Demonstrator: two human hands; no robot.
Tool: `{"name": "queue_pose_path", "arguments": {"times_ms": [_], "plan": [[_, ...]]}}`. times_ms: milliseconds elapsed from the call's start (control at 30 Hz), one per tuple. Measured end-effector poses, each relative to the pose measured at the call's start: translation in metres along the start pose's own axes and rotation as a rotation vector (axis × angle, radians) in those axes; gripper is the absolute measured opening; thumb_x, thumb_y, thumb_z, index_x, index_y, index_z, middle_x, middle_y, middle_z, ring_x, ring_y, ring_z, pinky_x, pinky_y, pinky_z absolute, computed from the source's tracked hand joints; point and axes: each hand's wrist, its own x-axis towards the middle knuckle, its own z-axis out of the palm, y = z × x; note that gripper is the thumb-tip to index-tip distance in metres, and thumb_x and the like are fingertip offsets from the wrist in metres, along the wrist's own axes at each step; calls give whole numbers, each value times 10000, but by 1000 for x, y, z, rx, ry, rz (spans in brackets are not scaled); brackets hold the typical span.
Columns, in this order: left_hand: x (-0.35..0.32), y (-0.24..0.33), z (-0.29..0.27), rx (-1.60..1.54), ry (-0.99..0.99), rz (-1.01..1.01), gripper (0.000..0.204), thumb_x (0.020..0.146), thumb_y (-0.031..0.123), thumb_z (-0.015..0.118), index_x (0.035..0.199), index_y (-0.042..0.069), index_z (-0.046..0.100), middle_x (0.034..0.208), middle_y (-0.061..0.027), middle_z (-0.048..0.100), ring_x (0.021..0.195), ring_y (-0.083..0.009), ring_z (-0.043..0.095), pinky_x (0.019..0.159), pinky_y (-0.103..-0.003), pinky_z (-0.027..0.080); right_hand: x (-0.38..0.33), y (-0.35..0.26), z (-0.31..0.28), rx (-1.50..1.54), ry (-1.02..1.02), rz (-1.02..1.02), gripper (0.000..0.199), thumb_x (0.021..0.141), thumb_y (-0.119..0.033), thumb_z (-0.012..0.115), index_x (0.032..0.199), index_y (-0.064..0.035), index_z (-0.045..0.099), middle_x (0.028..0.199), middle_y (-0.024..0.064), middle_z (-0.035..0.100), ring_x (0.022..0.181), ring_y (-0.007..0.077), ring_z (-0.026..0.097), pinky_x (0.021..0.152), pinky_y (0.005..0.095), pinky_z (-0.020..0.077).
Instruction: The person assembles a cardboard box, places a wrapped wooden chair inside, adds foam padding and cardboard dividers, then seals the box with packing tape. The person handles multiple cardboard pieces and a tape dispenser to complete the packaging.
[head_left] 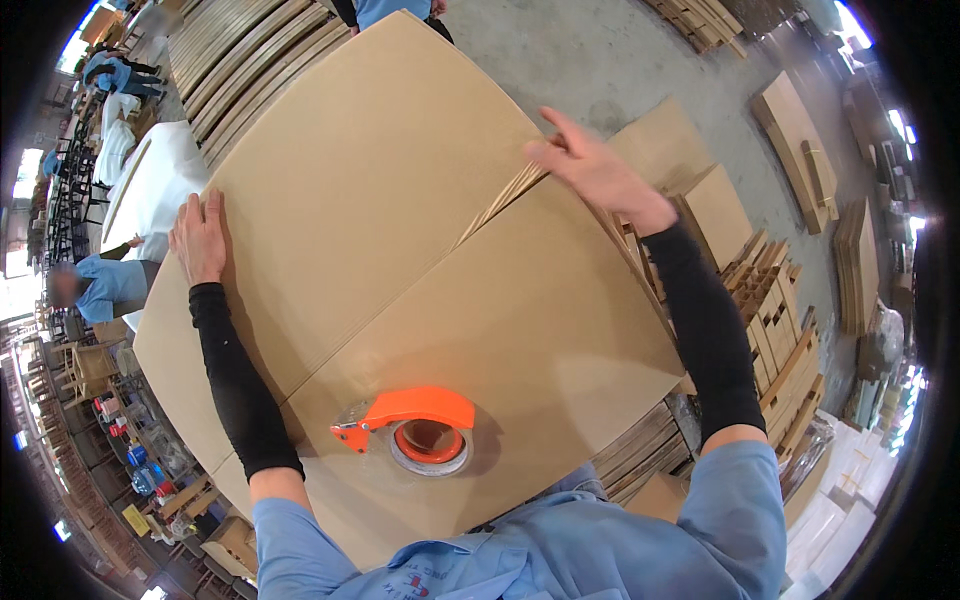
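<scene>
A large brown cardboard box [370, 170] fills the middle, its two top flaps folded down along a diagonal seam. The seam is closed toward the left and gapes toward the right, showing corrugated edges. My left hand [199, 238] rests on the far flap at the box's left edge, fingers stretched out. At the right edge, by the gaping end of the seam, is my right hand [592, 172], slightly blurred, its fingers apart and no object seen in it. An orange tape dispenser [422, 410] with a roll of clear tape lies on the near flap, apart from both hands.
Stacked boards [245, 70] lie beyond the box at the far left. To the right are cardboard sheets [665, 140], slotted wooden pieces [765, 300] and a flat carton [795, 140] on the floor. A co-worker [115, 285] stands at the left; another is partly visible beyond the box.
</scene>
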Motion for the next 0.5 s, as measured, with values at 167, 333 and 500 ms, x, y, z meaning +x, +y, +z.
{"name": "queue_pose_path", "arguments": {"times_ms": [167, 333, 500], "plan": [[-3, -8, 1, -32, 25, -3, 741, 1034, 616, 377, 1372, -16, 569, 1365, -178, 599, 1289, -365, 532, 1131, -495, 316, 7, 55, -101, 640, 52, -123, 745, 1059, -577, 375, 1605, -82, 272, 1547, 136, 470, 1408, 270, 450, 1158, 445, 322], [7, 16, 5, -43, 41, 64, 699, 1053, 581, 368, 1367, -8, 573, 1352, -178, 601, 1287, -373, 524, 1123, -489, 326, 49, 124, -102, 561, 577, -222, 723, 1059, -511, 416, 1620, -96, 223, 1591, 78, 418, 1441, 252, 401, 1162, 417, 324], [-2, -7, 1, 20, 56, 31, 645, 1056, 546, 388, 1307, -9, 601, 1294, -192, 619, 1222, -391, 553, 1059, -497, 381, 53, 24, 20, 681, -274, -25, 763, 1050, -603, 362, 1630, -133, 201, 1679, 124, 235, 1532, 289, 244, 1241, 434, 211]]}}
